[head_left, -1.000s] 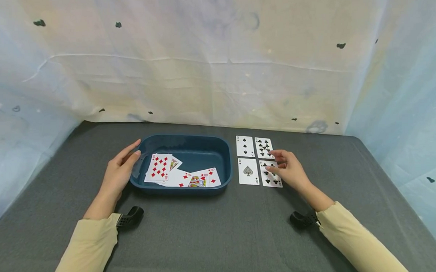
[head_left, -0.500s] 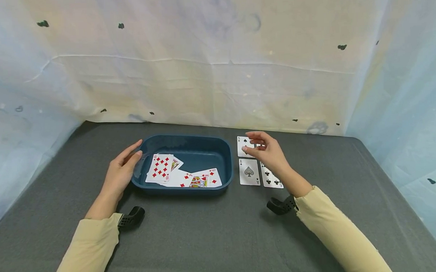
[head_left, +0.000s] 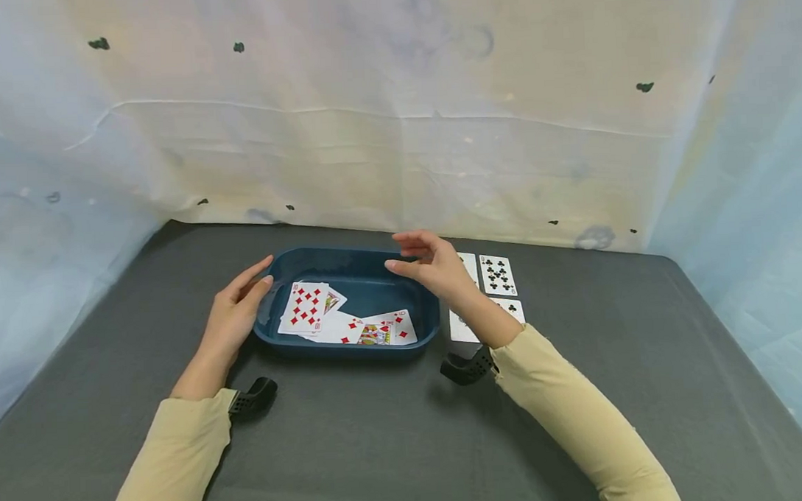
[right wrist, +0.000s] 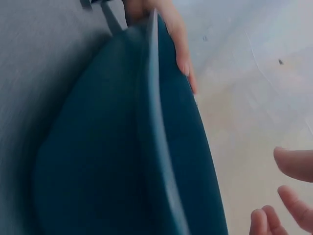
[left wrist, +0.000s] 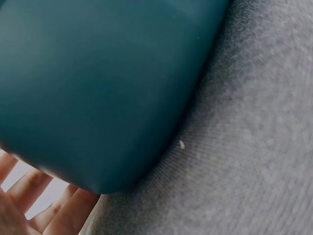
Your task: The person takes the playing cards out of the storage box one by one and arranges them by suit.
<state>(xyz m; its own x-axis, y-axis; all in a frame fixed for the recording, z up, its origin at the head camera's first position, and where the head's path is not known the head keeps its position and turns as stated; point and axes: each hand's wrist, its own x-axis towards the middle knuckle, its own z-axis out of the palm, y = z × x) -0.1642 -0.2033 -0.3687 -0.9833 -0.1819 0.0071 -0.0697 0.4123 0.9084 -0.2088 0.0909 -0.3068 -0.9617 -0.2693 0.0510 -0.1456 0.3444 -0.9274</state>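
Head view: tray (head_left: pixel 351 349) lay at frame centre with red cards (head_left: pixel 303 309); left hand (head_left: pixel 234 319) touched its left wall, fingers straight; right hand (head_left: pixel 431 264) hovered over right rim, fingers loosely apart, empty | Left wrist: tray wall (left wrist: pixel 98 88), fingertips (left wrist: pixel 29 205) lower left | Right wrist: rim (right wrist: pixel 161 147) central | Advice: keep tray steady.

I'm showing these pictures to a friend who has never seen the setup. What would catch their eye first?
Probably the dark blue tray in the middle of the grey table, with red playing cards scattered face up inside it. The left hand rests against the tray's left end, while the right hand hovers empty over its right rim. Just right of the tray, black-suited cards lie face up in neat rows.
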